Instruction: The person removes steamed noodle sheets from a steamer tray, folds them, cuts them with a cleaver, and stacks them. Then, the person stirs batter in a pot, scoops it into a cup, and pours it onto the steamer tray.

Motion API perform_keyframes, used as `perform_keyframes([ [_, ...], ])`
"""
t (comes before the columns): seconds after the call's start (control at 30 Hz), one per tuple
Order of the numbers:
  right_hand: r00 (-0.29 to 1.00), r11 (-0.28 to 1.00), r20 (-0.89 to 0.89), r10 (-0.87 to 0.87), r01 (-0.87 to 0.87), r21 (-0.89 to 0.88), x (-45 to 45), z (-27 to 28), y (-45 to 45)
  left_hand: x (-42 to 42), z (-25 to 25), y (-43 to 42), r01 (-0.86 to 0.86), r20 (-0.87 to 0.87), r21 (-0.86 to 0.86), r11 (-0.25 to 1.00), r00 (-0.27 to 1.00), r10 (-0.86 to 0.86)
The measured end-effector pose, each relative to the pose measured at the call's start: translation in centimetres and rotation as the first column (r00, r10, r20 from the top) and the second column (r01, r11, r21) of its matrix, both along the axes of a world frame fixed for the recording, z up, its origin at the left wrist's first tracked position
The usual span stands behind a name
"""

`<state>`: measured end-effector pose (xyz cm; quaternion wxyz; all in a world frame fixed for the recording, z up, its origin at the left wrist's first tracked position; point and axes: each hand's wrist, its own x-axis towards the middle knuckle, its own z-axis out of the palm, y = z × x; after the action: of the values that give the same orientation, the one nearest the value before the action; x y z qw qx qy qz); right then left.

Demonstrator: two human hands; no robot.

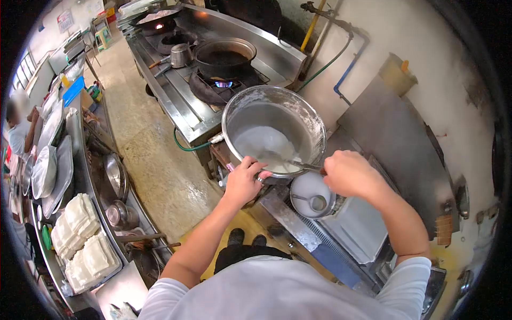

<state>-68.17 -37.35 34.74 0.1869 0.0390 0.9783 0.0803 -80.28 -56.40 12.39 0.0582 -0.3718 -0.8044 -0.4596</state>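
A large metal pot [232,114] holding whitish liquid stands at the centre. My left hand [245,181] is closed on the pot's near rim, a ring on one finger. My right hand [346,172], at the right of the pot, is wrapped round the handle of a metal utensil [304,165]. The utensil slants over the rim and its far end is in the liquid, its shape hidden. Just below my right hand, a smaller pot [333,205] holds white liquid and a ladle [317,203].
A lit burner [224,84] burns under a dark wok [226,56] beyond the pot. A metal pitcher [181,55] stands beside it. Stacked white sheets [93,261] lie on a tray at left. A person [20,125] is at the far left.
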Motion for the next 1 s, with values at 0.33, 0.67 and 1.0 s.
perform_keyframes([
  [0.33, 0.972, 0.99, -0.233, -0.016, 0.048, 0.132, 1.0, -11.9, 0.2, 0.1, 0.0, -0.1, -0.01, -0.02, -0.03, 1.0, 1.0, 0.01],
  [0.67, 0.876, 0.908, 0.409, -0.256, 0.363, -0.21, -3.9, 0.7, 3.6, 0.6, 0.4, 0.0, -0.01, -0.014, -0.056, 0.998, 1.0, 0.009],
  [1.0, 0.744, 0.141, 0.397, -0.537, 0.544, -0.827, -0.7, -10.1, 4.0, 1.0, 0.5, 0.0, -0.036, -0.053, -0.074, 0.997, 0.998, 0.033],
])
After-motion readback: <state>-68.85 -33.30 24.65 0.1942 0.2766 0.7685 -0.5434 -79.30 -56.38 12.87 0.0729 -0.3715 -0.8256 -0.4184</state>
